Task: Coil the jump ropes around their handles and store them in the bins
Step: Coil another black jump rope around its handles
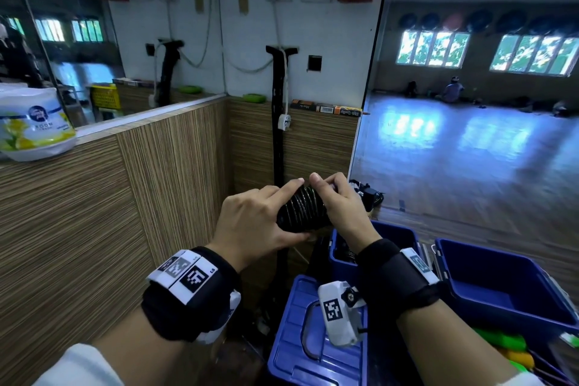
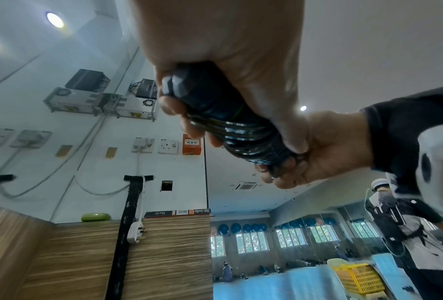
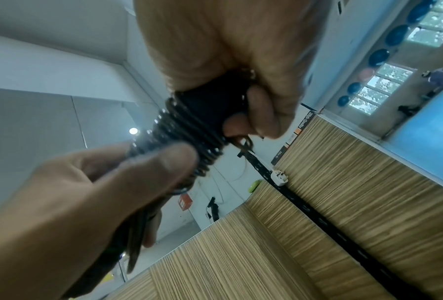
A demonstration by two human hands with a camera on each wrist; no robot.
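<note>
A black jump rope (image 1: pixel 302 211) is wound in tight coils round its black handles, and I hold it in front of me above the bins. My left hand (image 1: pixel 266 219) grips the near end of the bundle (image 2: pixel 209 105), thumb underneath and forefinger laid along the coils. My right hand (image 1: pixel 336 200) grips the far end (image 3: pixel 215 105), fingers curled over it. In the right wrist view the left hand's fingers (image 3: pixel 148 162) lie against the coils (image 3: pixel 189 138). A blue bin (image 1: pixel 404 238) under the right wrist holds something dark. A second blue bin (image 1: pixel 507 288) stands to its right.
A blue bin lid (image 1: pixel 300 348) with a wire handle lies below my hands. Green and yellow handles (image 1: pixel 507 345) lie at the bottom right. A wood-panelled partition (image 1: pixel 125 197) closes the left and front, with a black strap (image 1: pixel 279 141) hanging on it. A white canister (image 1: pixel 34 125) stands on the ledge.
</note>
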